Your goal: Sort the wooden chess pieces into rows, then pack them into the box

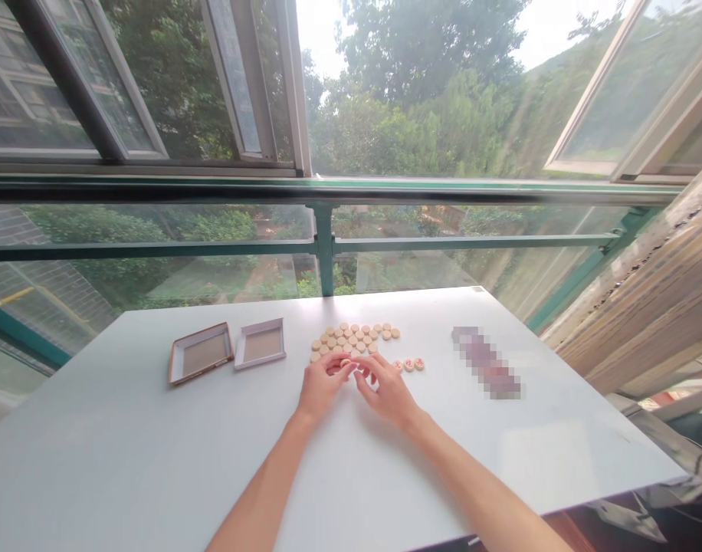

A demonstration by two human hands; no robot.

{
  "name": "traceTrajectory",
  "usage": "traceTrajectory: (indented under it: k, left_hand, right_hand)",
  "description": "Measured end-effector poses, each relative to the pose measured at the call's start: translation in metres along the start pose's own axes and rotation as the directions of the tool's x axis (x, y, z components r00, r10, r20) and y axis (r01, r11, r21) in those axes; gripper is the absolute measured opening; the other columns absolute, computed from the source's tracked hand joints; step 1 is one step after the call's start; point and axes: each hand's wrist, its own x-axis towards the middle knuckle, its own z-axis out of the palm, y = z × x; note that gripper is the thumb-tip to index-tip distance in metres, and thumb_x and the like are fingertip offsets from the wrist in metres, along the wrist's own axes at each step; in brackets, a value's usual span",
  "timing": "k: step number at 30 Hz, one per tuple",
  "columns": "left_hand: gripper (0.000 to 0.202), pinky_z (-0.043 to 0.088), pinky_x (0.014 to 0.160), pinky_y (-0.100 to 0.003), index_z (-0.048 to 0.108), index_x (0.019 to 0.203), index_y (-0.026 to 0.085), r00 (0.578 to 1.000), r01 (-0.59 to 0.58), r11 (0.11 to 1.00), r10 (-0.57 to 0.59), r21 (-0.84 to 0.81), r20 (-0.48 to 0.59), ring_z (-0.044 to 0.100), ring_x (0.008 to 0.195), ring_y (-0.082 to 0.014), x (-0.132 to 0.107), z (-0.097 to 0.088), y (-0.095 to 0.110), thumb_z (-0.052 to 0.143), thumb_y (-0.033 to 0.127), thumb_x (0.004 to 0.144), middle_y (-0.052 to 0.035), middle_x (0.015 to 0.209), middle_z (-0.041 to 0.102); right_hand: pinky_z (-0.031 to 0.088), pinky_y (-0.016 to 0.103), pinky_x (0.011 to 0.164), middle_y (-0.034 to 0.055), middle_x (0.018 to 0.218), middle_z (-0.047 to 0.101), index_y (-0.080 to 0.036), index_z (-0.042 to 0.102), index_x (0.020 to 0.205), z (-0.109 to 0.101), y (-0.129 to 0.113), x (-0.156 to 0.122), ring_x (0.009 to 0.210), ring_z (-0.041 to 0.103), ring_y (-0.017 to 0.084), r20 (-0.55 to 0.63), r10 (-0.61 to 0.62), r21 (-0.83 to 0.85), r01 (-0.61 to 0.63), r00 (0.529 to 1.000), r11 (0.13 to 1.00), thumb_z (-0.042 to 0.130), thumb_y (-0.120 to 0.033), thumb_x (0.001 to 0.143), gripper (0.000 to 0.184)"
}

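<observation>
Two bare forearms, left [264,479] and right [471,483], lie nearest the head camera and enter at the bottom edge of the frame. Left hand [319,389], center of frame: thumb and forefinger are closed on one round disc [346,363] with a red mark. Right hand [390,389], immediately right of it: fingers are bent with the tips close to the same disc; whether they grip it cannot be told.

Plain-faced discs [351,335] lie grouped just above the hands. Red-marked discs [409,365] form a short row right of the right hand, which partly covers the leftmost visible one. Two shallow trays, one brown-edged [201,354] and one pale [260,345], sit side by side at center left. A pixelated patch [487,363] covers an item at center right. All rest on a white table [155,460]. Green railing [325,257] and open windows [609,100] occupy the area above.
</observation>
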Motion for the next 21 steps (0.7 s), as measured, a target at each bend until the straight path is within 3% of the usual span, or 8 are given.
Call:
traceTrajectory:
  k: [6,9,15,18,21]
  left_hand:
    - [0.04,0.063,0.075,-0.037,0.069,0.109,0.016,0.999,0.014,0.999,-0.015,-0.038,-0.035,0.075,0.088,-0.0262,0.002,-0.002,0.001,0.067,0.049,0.086,-0.0104,0.102,0.077]
    - [0.044,0.063,0.077,-0.039,0.068,0.114,0.016,0.999,0.032,0.998,-0.031,-0.051,0.017,0.075,0.09,-0.0268,0.0,-0.007,0.003,0.06,0.052,0.09,-0.0116,0.105,0.076]
    - [0.048,0.058,0.091,-0.042,0.063,0.126,0.016,0.985,0.038,0.999,-0.031,-0.035,0.17,0.073,0.099,-0.0255,-0.018,-0.017,0.01,0.05,0.05,0.096,-0.0109,0.109,0.076]
    - [0.044,0.051,0.102,-0.04,0.065,0.125,0.018,0.983,-0.024,0.998,0.012,0.066,0.183,0.068,0.11,-0.025,-0.026,-0.018,0.014,0.048,0.047,0.098,-0.0093,0.119,0.073]
    - [0.042,0.049,0.103,-0.039,0.064,0.129,0.021,0.98,-0.074,0.99,0.049,0.12,0.194,0.064,0.116,-0.0247,-0.032,-0.016,0.02,0.045,0.044,0.099,-0.0079,0.125,0.07]
  right_hand:
    - [0.055,0.03,0.068,0.0061,0.1,0.067,-0.026,0.05,0.136,0.022,-0.014,-0.006,0.076,0.062,0.017,-0.016,0.074,0.123,-0.072,0.997,0.99,0.053,-0.021,0.095,0.042]
    - [0.055,0.032,0.07,0.0055,0.098,0.069,-0.026,0.046,0.14,0.025,-0.013,-0.009,0.075,0.062,0.016,-0.022,0.098,0.153,-0.094,0.995,0.984,0.053,-0.021,0.094,0.046]
    - [0.053,0.029,0.067,0.0011,0.084,0.068,-0.025,0.056,0.129,0.025,-0.007,-0.008,0.069,0.061,0.015,0.005,0.114,0.186,-0.112,0.994,0.976,0.056,-0.022,0.092,0.037]
    - [0.052,0.027,0.064,0.0012,0.083,0.068,-0.023,0.062,0.12,0.023,-0.008,-0.008,0.068,0.06,0.014,0.027,0.133,0.202,-0.136,0.991,0.97,0.059,-0.025,0.091,0.03]
    - [0.051,0.026,0.063,-0.0001,0.08,0.067,-0.022,0.064,0.116,0.021,-0.011,-0.008,0.068,0.06,0.014,0.054,0.164,0.22,-0.172,0.985,0.96,0.06,-0.027,0.09,0.026]
